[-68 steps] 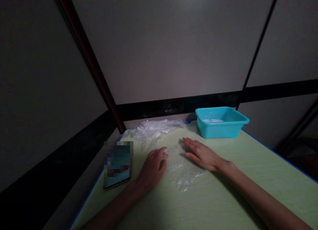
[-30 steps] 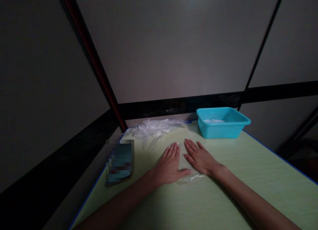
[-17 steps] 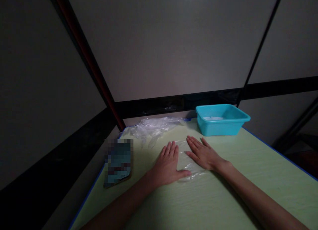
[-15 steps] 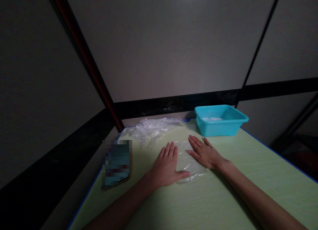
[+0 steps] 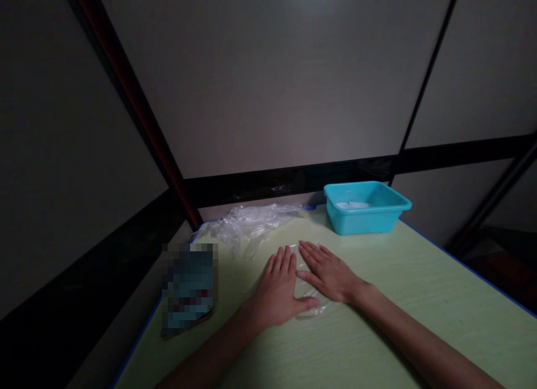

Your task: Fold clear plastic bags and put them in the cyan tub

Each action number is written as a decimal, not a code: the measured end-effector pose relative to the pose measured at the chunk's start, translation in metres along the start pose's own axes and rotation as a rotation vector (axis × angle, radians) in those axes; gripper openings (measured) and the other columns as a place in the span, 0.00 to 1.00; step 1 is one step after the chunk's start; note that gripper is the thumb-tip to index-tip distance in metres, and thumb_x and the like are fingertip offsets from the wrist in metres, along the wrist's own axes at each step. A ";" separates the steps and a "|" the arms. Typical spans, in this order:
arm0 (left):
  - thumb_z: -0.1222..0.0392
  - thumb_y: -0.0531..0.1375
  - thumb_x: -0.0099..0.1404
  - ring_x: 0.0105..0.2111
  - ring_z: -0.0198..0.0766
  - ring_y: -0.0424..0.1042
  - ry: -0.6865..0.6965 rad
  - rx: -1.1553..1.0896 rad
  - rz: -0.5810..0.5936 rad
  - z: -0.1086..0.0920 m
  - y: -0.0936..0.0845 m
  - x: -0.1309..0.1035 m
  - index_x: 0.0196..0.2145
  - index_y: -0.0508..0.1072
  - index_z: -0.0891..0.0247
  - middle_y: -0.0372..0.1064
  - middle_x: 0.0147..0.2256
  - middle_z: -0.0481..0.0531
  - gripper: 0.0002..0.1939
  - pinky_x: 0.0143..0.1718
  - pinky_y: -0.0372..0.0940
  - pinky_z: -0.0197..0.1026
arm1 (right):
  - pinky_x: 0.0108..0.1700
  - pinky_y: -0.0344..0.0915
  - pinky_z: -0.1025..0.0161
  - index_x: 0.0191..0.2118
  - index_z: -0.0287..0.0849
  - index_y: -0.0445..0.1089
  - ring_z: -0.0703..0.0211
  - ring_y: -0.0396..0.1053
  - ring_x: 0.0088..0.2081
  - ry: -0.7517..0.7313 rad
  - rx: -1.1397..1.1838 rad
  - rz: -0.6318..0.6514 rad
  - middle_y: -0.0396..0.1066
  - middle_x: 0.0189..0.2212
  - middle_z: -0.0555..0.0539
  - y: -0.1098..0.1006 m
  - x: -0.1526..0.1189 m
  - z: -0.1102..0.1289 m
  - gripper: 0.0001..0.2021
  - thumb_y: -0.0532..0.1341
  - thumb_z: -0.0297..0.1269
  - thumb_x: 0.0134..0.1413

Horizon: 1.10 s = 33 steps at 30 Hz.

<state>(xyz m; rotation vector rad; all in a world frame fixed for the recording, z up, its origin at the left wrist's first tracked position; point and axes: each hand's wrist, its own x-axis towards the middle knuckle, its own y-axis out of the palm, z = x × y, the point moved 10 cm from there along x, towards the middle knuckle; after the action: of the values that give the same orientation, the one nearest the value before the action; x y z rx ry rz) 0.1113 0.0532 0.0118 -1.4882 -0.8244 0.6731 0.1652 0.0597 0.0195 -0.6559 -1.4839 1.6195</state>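
A clear plastic bag [image 5: 305, 289] lies flat on the pale green table, partly covered by both hands. My left hand [image 5: 277, 291] rests palm down on its left side, fingers stretched forward and thumb out to the right. On the bag's right side my right hand [image 5: 329, 274] also lies flat, its fingers pointing up and to the left. The two hands are close together, with a narrow strip of the bag showing between them. Neither hand grips anything.
A crumpled heap of clear plastic bags [image 5: 255, 224] lies at the table's back left. A turquoise plastic basin [image 5: 364, 221] with something white inside stands at the back right. At the left edge is a blurred-out flat item [image 5: 188, 291]. Wall panels rise behind the table [image 5: 398, 322].
My right hand has slid left across the plastic bag, closer to my left hand, and covers more of it. My left hand stays on the bag. The view has shifted slightly.
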 end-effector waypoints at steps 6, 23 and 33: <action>0.32 0.45 0.51 0.59 0.52 0.31 0.015 0.013 0.041 -0.002 0.000 -0.002 0.58 0.44 0.77 0.33 0.59 0.67 0.49 0.56 0.38 0.52 | 0.58 0.41 0.52 0.59 0.33 0.43 0.56 0.39 0.59 0.110 -0.038 0.026 0.41 0.59 0.40 -0.004 -0.008 -0.036 0.33 0.36 0.54 0.56; 0.30 0.45 0.50 0.59 0.50 0.26 -0.035 -0.053 0.086 0.001 0.002 -0.002 0.59 0.40 0.76 0.27 0.60 0.65 0.52 0.57 0.34 0.50 | 0.57 0.39 0.50 0.60 0.35 0.43 0.55 0.37 0.60 0.211 -0.074 0.021 0.38 0.60 0.42 -0.001 -0.011 -0.054 0.34 0.34 0.56 0.55; 0.31 0.47 0.50 0.59 0.51 0.26 -0.037 -0.076 0.093 0.002 0.002 -0.002 0.59 0.39 0.76 0.26 0.60 0.65 0.52 0.57 0.34 0.51 | 0.57 0.39 0.50 0.60 0.34 0.42 0.54 0.36 0.60 0.201 -0.088 0.026 0.38 0.60 0.42 -0.003 -0.011 -0.052 0.34 0.34 0.55 0.55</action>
<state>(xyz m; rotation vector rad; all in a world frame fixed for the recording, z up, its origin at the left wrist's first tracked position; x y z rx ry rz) 0.1089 0.0531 0.0095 -1.5948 -0.8209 0.7468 0.2144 0.0781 0.0119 -0.8646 -1.4103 1.4674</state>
